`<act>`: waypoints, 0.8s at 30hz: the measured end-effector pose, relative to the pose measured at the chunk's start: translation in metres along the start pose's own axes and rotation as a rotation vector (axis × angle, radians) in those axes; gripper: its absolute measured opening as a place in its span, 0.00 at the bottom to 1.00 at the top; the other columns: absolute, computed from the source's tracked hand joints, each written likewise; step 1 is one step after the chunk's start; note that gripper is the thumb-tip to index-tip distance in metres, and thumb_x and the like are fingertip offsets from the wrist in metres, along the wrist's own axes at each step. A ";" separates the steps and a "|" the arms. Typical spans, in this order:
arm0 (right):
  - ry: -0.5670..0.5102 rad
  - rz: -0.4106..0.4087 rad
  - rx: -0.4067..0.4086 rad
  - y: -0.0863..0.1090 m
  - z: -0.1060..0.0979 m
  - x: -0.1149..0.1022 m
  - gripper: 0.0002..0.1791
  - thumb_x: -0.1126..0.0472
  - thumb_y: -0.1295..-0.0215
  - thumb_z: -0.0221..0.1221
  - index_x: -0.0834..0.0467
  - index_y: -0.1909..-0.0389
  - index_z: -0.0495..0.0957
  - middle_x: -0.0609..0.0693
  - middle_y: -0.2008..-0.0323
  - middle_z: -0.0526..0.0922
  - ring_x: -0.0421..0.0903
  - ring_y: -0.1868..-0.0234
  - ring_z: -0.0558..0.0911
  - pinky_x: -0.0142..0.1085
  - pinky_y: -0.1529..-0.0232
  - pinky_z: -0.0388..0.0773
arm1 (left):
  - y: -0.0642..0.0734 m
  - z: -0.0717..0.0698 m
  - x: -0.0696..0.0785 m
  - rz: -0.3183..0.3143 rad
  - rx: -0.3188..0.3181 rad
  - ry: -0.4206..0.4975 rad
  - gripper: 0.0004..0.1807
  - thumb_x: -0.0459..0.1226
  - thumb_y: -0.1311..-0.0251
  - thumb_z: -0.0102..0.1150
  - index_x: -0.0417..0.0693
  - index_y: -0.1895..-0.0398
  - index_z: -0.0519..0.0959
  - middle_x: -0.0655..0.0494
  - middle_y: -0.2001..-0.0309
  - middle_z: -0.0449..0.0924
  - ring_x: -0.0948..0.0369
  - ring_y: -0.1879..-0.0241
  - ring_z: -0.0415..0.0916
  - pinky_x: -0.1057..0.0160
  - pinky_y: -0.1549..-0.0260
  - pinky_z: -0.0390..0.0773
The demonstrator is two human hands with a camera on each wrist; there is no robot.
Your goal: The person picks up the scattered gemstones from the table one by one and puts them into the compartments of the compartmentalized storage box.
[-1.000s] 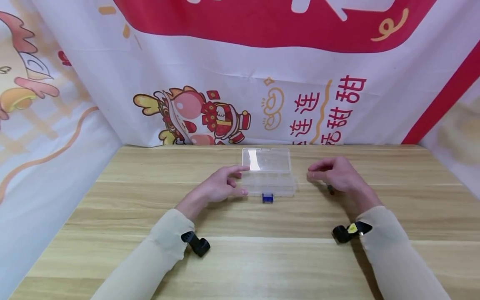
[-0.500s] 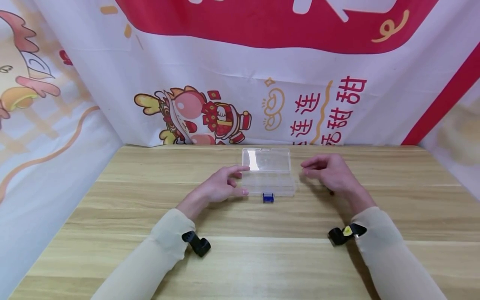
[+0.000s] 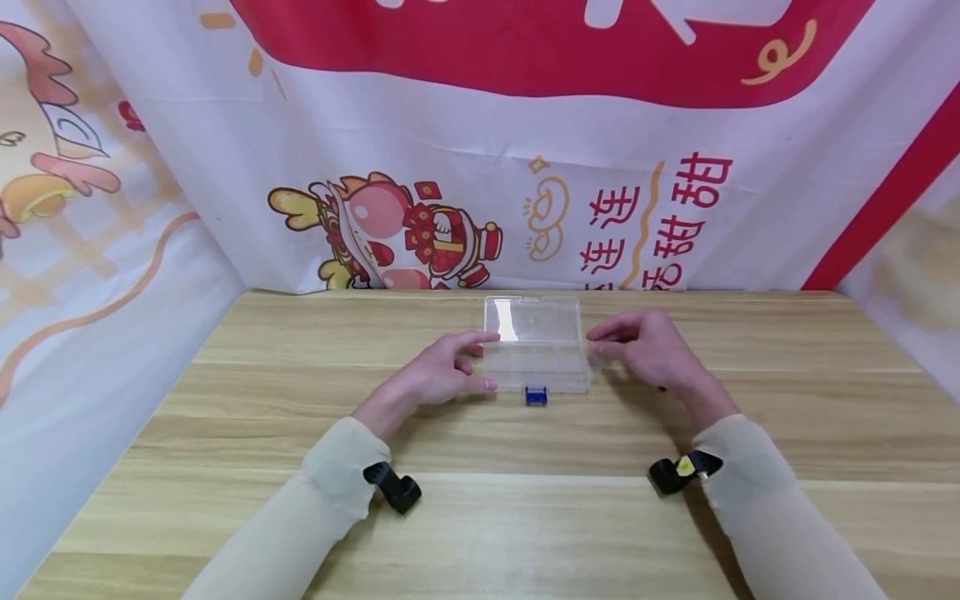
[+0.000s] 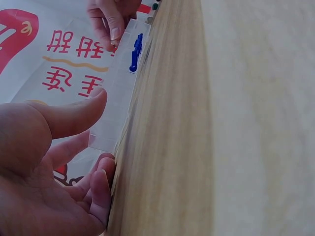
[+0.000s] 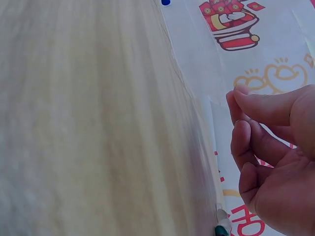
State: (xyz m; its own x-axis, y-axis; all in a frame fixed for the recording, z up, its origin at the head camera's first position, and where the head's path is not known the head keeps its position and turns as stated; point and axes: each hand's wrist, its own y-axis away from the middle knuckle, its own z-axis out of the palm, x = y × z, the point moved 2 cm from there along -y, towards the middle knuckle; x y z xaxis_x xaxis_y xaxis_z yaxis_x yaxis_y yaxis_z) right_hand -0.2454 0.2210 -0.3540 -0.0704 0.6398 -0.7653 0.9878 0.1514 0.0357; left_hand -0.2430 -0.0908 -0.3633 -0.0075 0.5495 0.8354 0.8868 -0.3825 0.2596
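Toward the far edge of the light wooden bench (image 3: pixel 480 517), about midway along it, we see a clear rectangular plastic box (image 3: pixel 534 343) with its transparent lid shut and a small blue latch (image 3: pixel 535 395) on the near side. Our left hand (image 3: pixel 442 373) rests on the bench at the box's left end; the index finger reaches along the far left corner and the thumb lies by the near left corner, so the hand brackets that end with fingers fairly straight and relaxed. In the left wrist view the thumb (image 4: pixel 74 115) and the lower fingers sit on either side of the box's end wall, touching or just beside it; we cannot tell how firmly. Our right hand (image 3: pixel 645 350) is at the box's right end, fingers loosely curled, with the index finger and thumb drawn close together just at the right edge of the lid. Whether those fingertips (image 5: pixel 242 98) pinch anything we cannot tell; nothing shows between them in the right wrist view. A small green-tipped object (image 5: pixel 222 227) lies on the bench just beside the right hand, mostly hidden. Both forearms wear pale cream sleeves (image 3: pixel 330 483). Behind the bench hangs a white and red printed banner (image 3: pixel 480 150) with a cartoon figure.
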 end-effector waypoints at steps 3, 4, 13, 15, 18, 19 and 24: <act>-0.001 0.005 -0.015 0.000 0.002 -0.002 0.12 0.61 0.29 0.67 0.56 0.48 0.89 0.55 0.53 0.90 0.50 0.53 0.83 0.36 0.55 0.79 | -0.001 0.000 -0.002 0.000 0.001 -0.005 0.37 0.39 0.33 0.72 0.67 0.22 0.71 0.49 0.28 0.72 0.52 0.45 0.73 0.55 0.43 0.72; 0.001 0.007 -0.018 0.000 0.003 -0.003 0.11 0.61 0.28 0.67 0.56 0.48 0.89 0.55 0.53 0.90 0.50 0.53 0.83 0.36 0.55 0.79 | -0.001 0.000 -0.002 0.002 0.001 -0.006 0.37 0.39 0.33 0.72 0.68 0.22 0.71 0.49 0.28 0.72 0.52 0.45 0.73 0.54 0.42 0.73; 0.012 0.005 -0.038 0.001 0.007 -0.008 0.10 0.58 0.29 0.68 0.53 0.49 0.90 0.54 0.53 0.89 0.50 0.56 0.80 0.37 0.57 0.77 | -0.001 0.000 -0.002 0.010 -0.002 -0.015 0.37 0.40 0.33 0.72 0.70 0.22 0.71 0.49 0.27 0.71 0.52 0.43 0.74 0.51 0.39 0.74; 0.022 0.000 -0.039 0.001 0.008 -0.008 0.10 0.58 0.29 0.69 0.52 0.50 0.90 0.53 0.54 0.89 0.50 0.56 0.80 0.37 0.57 0.77 | -0.002 0.000 -0.002 0.011 -0.003 -0.019 0.37 0.40 0.33 0.72 0.70 0.22 0.71 0.49 0.27 0.71 0.52 0.43 0.74 0.51 0.38 0.74; 0.035 -0.015 -0.038 0.000 0.011 -0.010 0.09 0.58 0.30 0.69 0.52 0.51 0.90 0.53 0.54 0.90 0.49 0.57 0.80 0.37 0.58 0.77 | -0.001 -0.001 -0.002 0.008 -0.002 -0.018 0.37 0.40 0.33 0.72 0.70 0.22 0.71 0.49 0.27 0.71 0.52 0.43 0.74 0.51 0.39 0.73; 0.040 -0.015 -0.039 0.000 0.012 -0.010 0.09 0.58 0.30 0.69 0.52 0.51 0.90 0.53 0.54 0.90 0.49 0.57 0.80 0.37 0.58 0.77 | 0.000 -0.002 -0.001 0.007 -0.001 -0.016 0.37 0.40 0.33 0.72 0.70 0.22 0.71 0.49 0.27 0.71 0.52 0.44 0.74 0.52 0.39 0.73; 0.075 0.015 -0.032 0.001 0.014 -0.011 0.09 0.57 0.30 0.69 0.52 0.52 0.91 0.52 0.54 0.90 0.49 0.57 0.80 0.38 0.59 0.77 | 0.000 -0.001 -0.001 0.006 -0.006 -0.007 0.37 0.40 0.33 0.72 0.70 0.22 0.71 0.49 0.28 0.71 0.52 0.44 0.73 0.53 0.41 0.73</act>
State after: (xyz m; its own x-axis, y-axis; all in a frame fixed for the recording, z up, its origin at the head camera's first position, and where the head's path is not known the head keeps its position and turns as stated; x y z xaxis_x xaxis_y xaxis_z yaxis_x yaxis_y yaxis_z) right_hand -0.2416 0.2038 -0.3543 -0.0673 0.6966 -0.7143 0.9839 0.1650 0.0682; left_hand -0.2432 -0.0926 -0.3635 0.0010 0.5524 0.8336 0.8839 -0.3903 0.2576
